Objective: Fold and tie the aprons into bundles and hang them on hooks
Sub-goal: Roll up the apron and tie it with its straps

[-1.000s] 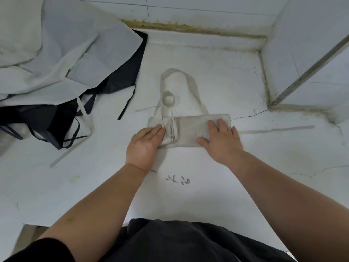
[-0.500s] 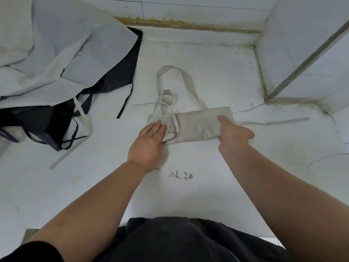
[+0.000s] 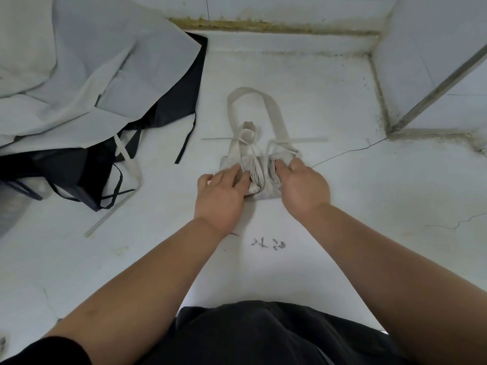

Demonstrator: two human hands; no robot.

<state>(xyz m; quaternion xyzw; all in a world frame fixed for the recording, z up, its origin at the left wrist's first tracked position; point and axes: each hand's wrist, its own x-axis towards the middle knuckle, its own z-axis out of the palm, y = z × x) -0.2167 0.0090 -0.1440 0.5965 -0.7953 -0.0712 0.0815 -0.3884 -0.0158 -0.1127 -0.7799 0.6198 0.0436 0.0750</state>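
A beige apron (image 3: 259,177), folded into a small thick bundle, lies on the white counter (image 3: 342,206) in front of me. Its neck loop (image 3: 253,101) arcs away toward the wall, and thin ties (image 3: 311,140) stick out left and right behind the bundle. My left hand (image 3: 221,196) presses flat on the bundle's left end with straight fingers. My right hand (image 3: 303,185) covers the folded-over right end, its fingertips curled into the cloth.
A heap of grey and black aprons (image 3: 92,101) with loose straps fills the left of the counter. A tiled wall runs along the back; a white box-like corner with a metal edge (image 3: 434,83) stands at the right. Dark scribbles (image 3: 268,244) mark the counter.
My right hand has folded the bundle's right end leftward over the middle, so the bundle is now about half as wide. The right tie was dragged in with it. My left hand stayed put.
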